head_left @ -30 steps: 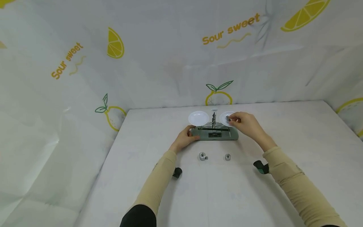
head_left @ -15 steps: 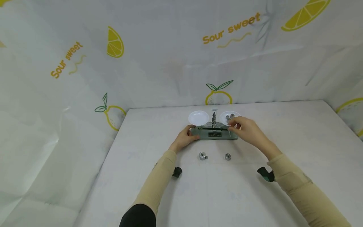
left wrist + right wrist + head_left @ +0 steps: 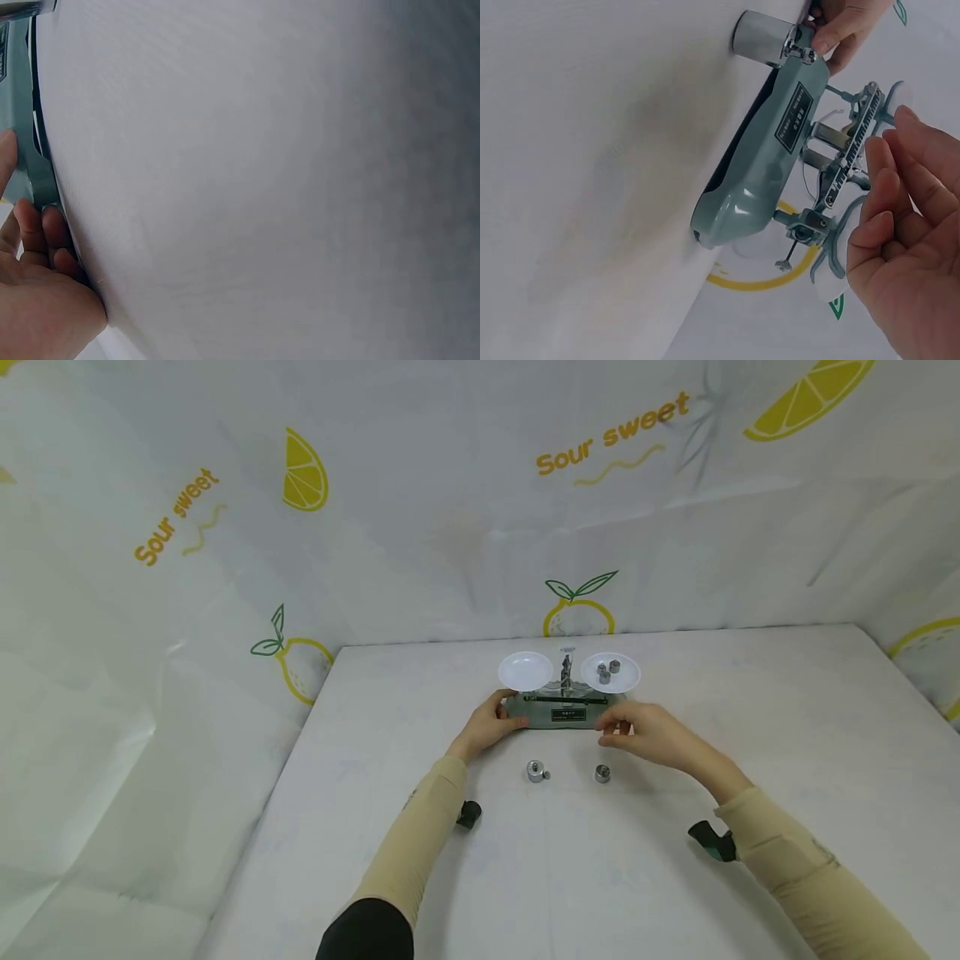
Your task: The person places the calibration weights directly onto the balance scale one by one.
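Observation:
A green balance scale [image 3: 536, 713] stands near the far edge of the table. My left hand [image 3: 486, 727] grips the left end of its base, thumb in front; the left wrist view shows the fingers [image 3: 28, 225] against that end. Several small metal weights [image 3: 604, 677] sit on the right white pan [image 3: 632, 675]; the left pan [image 3: 525, 672] bears nothing. My right hand [image 3: 648, 735] hovers in front of the base's right end, fingers loosely bent. In the right wrist view that hand [image 3: 907, 225] holds nothing.
A larger metal weight [image 3: 535, 771] with a tiny one [image 3: 547, 776] beside it stands on the white table [image 3: 525, 877]. Another weight [image 3: 602, 774] stands to their right, below my right hand. A white lemon-print sheet [image 3: 450, 510] hangs behind the table.
My right hand has let go of a weight on the right pan and drawn back toward me, down in front of the base. My left hand has stayed on the scale.

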Demonstrator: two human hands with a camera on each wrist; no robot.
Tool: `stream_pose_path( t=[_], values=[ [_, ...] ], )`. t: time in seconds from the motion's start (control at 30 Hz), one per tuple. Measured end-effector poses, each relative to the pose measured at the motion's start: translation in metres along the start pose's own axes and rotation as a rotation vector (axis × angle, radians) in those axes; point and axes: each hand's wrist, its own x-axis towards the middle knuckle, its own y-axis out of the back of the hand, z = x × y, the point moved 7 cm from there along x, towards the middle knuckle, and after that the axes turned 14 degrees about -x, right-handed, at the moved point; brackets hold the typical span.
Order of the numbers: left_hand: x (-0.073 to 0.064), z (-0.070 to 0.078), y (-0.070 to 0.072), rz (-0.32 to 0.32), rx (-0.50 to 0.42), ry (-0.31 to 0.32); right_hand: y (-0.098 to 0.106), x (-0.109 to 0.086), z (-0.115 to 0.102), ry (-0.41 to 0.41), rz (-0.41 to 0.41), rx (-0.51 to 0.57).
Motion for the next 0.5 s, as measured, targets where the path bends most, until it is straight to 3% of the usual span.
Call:
stream_pose_path(
  t=[0.5],
  values=[
    [0.0,-0.001,0.0,0.004,0.006,0.011,-0.026,-0.005,0.004,0.033,-0.174,0.041]
  ],
)
